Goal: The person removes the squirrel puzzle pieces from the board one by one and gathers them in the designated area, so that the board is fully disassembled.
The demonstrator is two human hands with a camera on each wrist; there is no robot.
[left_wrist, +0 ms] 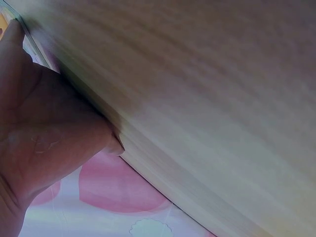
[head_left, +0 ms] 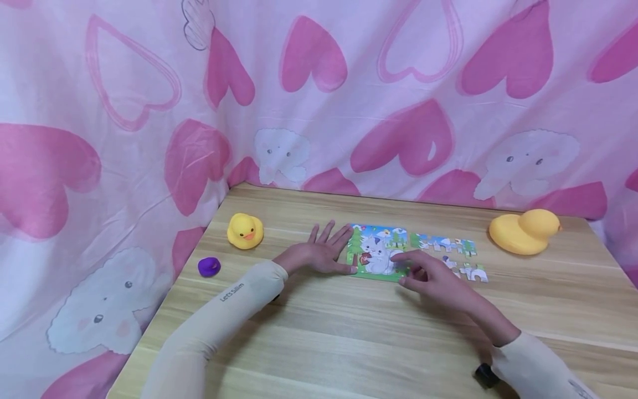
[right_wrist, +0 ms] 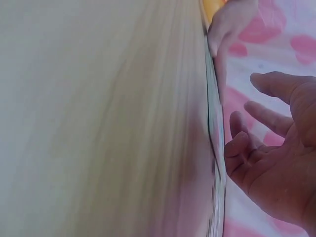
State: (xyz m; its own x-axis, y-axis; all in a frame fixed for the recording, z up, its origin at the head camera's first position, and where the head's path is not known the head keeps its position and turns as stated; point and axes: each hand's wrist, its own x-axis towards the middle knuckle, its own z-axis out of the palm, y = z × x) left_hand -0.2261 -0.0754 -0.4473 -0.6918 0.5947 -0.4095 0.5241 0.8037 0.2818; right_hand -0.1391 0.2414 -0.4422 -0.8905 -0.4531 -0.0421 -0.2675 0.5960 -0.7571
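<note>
in the head view, the puzzle board (head_left: 375, 249) lies flat on the table (head_left: 349, 332), showing a white squirrel among trees. the left hand (head_left: 324, 257) is at the board's left side, fingers straight and spread, thumb on its lower left edge, grasping nothing. the right hand (head_left: 433, 275) is over the board's lower right side, index finger out and the others loosely bent; i see nothing held, and whether the fingertip touches is unclear. right of the board lie loose puzzle pieces (head_left: 468, 247), some partly behind the right hand. a small yellow duck (head_left: 245, 231) and a purple toy (head_left: 209, 267) are left of the board, a bigger duck (head_left: 525, 233) well to its right.

the board's picture looks nearly whole, yet with pieces lying off it, i judge the puzzle unfinished; which areas are filled i cannot tell.

the left wrist view shows that hand low by the table, unclenched.

the right wrist view shows relaxed, parted fingers with nothing between them.
</note>
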